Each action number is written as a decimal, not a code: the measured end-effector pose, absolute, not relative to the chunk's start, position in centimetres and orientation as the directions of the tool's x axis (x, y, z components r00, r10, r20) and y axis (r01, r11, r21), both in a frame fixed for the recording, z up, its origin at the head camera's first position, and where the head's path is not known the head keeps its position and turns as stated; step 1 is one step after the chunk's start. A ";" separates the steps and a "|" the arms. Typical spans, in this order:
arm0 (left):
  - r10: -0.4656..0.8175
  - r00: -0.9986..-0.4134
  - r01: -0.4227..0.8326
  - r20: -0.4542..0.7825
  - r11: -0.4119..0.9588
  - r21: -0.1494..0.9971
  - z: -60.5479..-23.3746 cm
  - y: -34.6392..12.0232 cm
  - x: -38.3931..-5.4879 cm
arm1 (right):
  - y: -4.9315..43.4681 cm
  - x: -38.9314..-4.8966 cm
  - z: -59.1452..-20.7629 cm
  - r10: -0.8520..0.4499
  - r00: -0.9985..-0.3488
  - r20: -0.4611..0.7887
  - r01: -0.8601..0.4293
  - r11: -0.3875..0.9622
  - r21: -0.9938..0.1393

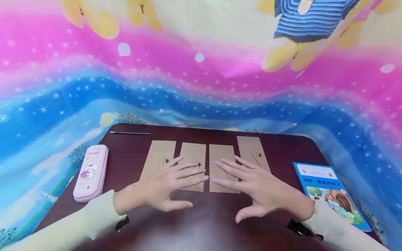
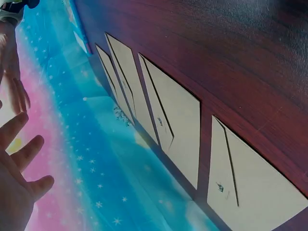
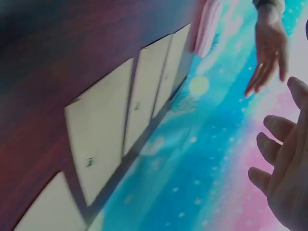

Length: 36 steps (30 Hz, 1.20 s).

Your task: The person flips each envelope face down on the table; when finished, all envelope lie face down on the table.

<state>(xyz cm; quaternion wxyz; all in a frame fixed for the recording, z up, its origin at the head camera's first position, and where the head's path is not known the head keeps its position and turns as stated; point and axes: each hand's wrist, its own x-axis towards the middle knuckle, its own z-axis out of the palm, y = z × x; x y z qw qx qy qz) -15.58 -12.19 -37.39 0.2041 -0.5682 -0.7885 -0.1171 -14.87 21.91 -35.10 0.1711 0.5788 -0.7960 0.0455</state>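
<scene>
Several brown kraft paper envelopes lie in a row on the dark table, each upright to me with a diagonal flap edge and some with a small dark crown print. My left hand [image 1: 171, 184] hovers over the leftmost envelope [image 1: 159, 151] and the one beside it [image 1: 193, 150], fingers spread. Over the third envelope [image 1: 220, 151] and the rightmost envelope [image 1: 248, 144], my right hand [image 1: 259, 184] is held with its fingers spread too. Both wrist views show the hands raised in the air, apart from the paper and holding nothing. The fingers partly cover the envelopes in the head view.
A pink pencil case [image 1: 91, 174] with a rabbit picture sits at the table's left edge. On the right edge lies a blue-covered book [image 1: 333, 195]. A thin stick-like pen or brush [image 1: 130, 132] is at the back left. A patterned cloth [image 1: 201, 83] hangs behind the table.
</scene>
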 end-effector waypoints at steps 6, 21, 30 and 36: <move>0.779 -0.337 0.932 0.528 0.355 0.071 -37.5 -13.1 -15.7 | 19.6 -15.7 -33.8 -0.912 -0.249 0.325 -0.944 0.303 0.130; 0.475 -0.672 0.730 0.568 0.555 0.398 -36.6 -15.7 -17.7 | 14.3 -21.1 -31.5 -0.898 -0.248 0.362 -0.952 0.294 0.078; 0.375 -0.839 0.541 0.394 0.657 0.526 -37.3 -17.6 -18.3 | 11.3 -24.6 -31.2 -0.882 -0.347 0.319 -0.932 0.362 -0.010; 0.324 -0.892 0.447 0.315 0.733 0.512 -38.4 -18.8 -19.2 | 9.8 -27.3 -31.3 -0.851 -0.427 0.305 -0.902 0.424 -0.078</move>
